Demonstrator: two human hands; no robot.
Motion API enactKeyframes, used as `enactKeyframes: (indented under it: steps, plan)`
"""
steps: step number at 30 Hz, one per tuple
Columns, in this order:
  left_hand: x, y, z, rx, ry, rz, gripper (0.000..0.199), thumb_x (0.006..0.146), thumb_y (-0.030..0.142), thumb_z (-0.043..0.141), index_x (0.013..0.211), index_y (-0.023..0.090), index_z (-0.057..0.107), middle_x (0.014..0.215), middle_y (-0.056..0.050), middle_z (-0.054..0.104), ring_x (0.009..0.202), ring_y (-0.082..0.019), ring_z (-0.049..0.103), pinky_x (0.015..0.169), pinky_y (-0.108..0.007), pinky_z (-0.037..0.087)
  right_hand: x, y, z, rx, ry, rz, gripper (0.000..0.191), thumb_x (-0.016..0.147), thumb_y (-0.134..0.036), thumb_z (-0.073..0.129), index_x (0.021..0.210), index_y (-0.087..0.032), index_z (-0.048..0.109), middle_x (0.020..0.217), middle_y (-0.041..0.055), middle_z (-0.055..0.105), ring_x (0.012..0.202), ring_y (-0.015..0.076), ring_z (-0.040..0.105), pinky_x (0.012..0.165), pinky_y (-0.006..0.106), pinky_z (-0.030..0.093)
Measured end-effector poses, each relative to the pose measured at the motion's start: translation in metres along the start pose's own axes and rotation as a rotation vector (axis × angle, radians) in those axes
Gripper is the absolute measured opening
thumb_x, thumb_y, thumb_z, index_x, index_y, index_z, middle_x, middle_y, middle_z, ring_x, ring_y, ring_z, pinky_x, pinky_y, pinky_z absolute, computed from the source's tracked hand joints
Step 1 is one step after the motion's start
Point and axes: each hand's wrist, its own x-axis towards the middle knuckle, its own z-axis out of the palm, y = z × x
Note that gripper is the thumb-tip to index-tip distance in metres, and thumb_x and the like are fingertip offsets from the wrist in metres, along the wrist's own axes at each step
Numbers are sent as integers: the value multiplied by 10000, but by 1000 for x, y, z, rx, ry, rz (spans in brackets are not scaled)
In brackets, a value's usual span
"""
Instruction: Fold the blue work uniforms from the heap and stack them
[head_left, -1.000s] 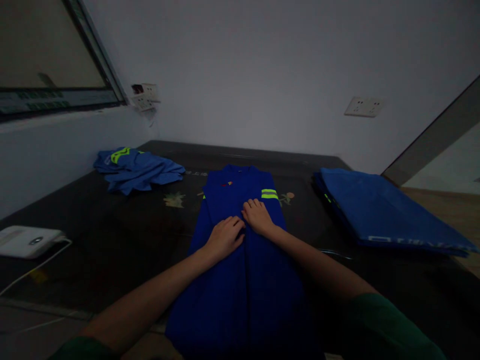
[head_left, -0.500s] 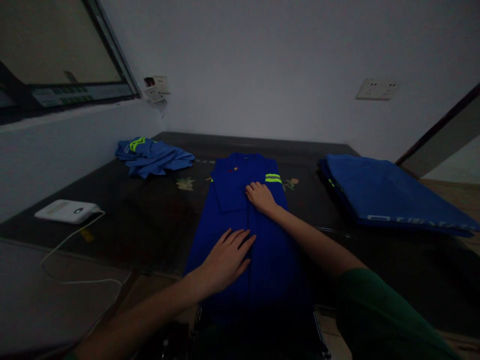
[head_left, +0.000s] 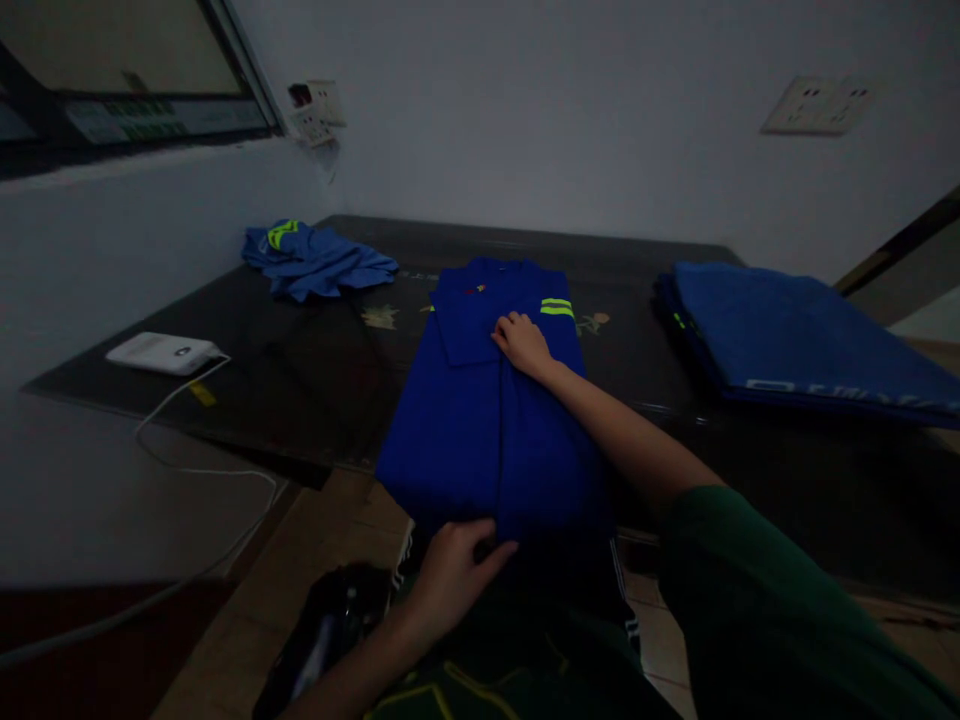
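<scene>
A dark blue work jacket (head_left: 457,430) lies face up in front of me, folded into a long narrow shape. One sleeve is laid across its chest, and a yellow-green reflective band (head_left: 556,307) shows at the right. At the sleeve's end, near the centre line, my right hand (head_left: 523,345) rests with bent fingers closed on the cloth. My left hand (head_left: 457,570) is at the near hem, fingers curled and thumb stretched along the edge, closed on the fabric. The hem hangs past the table's front edge, above my lap.
On the dark table (head_left: 300,400) a crumpled light blue garment (head_left: 322,262) lies at back left. A white device (head_left: 161,352) with a cable sits at the left edge. Folded blue garments (head_left: 810,335) are stacked at right. A wall with sockets (head_left: 817,105) stands behind.
My left hand has slid down the jacket towards me, from its middle to the near hem, and its fingers have curled. My right hand stays on the sleeve. The view has tilted down.
</scene>
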Motion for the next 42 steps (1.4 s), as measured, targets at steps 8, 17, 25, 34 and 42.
enactKeyframes:
  steps: [8, 17, 25, 34, 42]
  plan:
    - [-5, 22, 1, -647, -119, -22, 537, 750, 672, 593, 688, 139, 596, 631, 17, 494, 601, -109, 433, 581, -219, 358, 3, 7, 14, 11, 47, 22, 419, 986, -454, 340, 1109, -148, 597, 1160, 156, 544, 1068, 290, 472, 836, 392, 418]
    - [4, -34, 37, -441, -12, 60, 524, 849, 642, 466, 917, 159, 656, 963, -74, 693, 954, -243, 603, 896, -377, 463, -3, 1, 8, -41, 86, -9, 436, 990, -458, 327, 1091, -137, 605, 1147, 156, 564, 1073, 286, 477, 826, 373, 426]
    - [-9, -14, 42, -347, -136, 193, 322, 888, 350, 524, 1087, 155, 685, 1076, -62, 718, 968, -238, 644, 901, -340, 495, -5, -8, -4, 63, 33, -30, 403, 998, -434, 318, 1099, -174, 608, 1148, 127, 575, 1066, 253, 500, 862, 368, 427]
    - [-6, -11, 28, -443, -274, 209, 391, 877, 456, 526, 1071, 172, 712, 1242, -77, 647, 1167, -279, 554, 1047, -365, 390, -5, -39, 9, 142, 62, 144, 426, 959, -515, 379, 1131, -184, 585, 1308, 150, 493, 1227, 335, 391, 1020, 688, 201]
    - [-15, -25, 38, -700, -341, -59, 896, 667, 575, 736, 1398, 147, 445, 1437, -153, 460, 1328, -338, 405, 1124, -491, 281, -25, -21, -16, 381, 138, 19, 304, 968, -380, 442, 1076, -157, 619, 1155, 116, 588, 1168, 244, 456, 1047, 446, 319]
